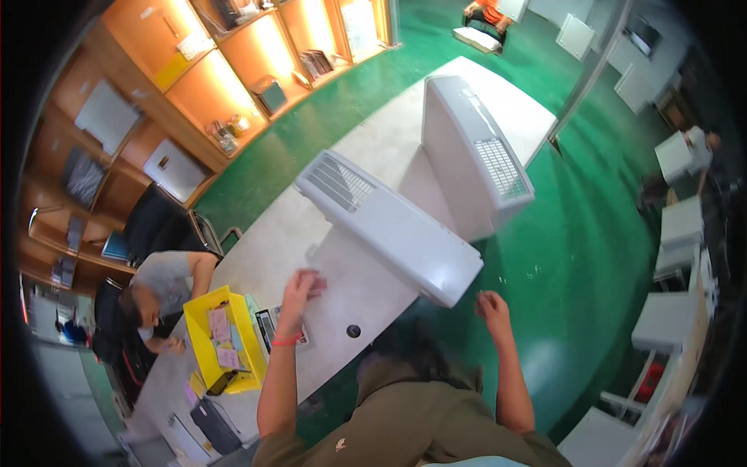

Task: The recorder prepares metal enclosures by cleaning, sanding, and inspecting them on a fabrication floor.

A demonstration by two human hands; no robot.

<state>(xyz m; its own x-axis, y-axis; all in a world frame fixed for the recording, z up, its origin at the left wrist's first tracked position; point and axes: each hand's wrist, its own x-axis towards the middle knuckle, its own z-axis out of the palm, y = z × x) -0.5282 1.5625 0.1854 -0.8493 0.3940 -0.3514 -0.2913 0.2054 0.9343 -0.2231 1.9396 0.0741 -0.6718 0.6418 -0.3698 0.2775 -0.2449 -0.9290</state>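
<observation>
A grey-white box-shaped casing (397,229) with a slotted grille lies slantwise across the table (272,233), its near right end by the table edge. Behind it a second, taller casing (459,148) with a grille stands on its edge. My left hand (303,289), slightly blurred, hovers over the table left of the nearer casing. Its fingers look apart, with nothing seen in them. Just right of that casing's end, apart from it, my right hand (492,305) is held up with curled fingers; anything pinched there is too small to make out. A red band circles my left wrist.
Beside my left forearm are a yellow bin (226,338) with papers and a calculator (268,327). A round black object (353,331) lies near the table edge. A seated person (167,288) is at the left. Shelves line the far left; pale panels (661,319) stand at right.
</observation>
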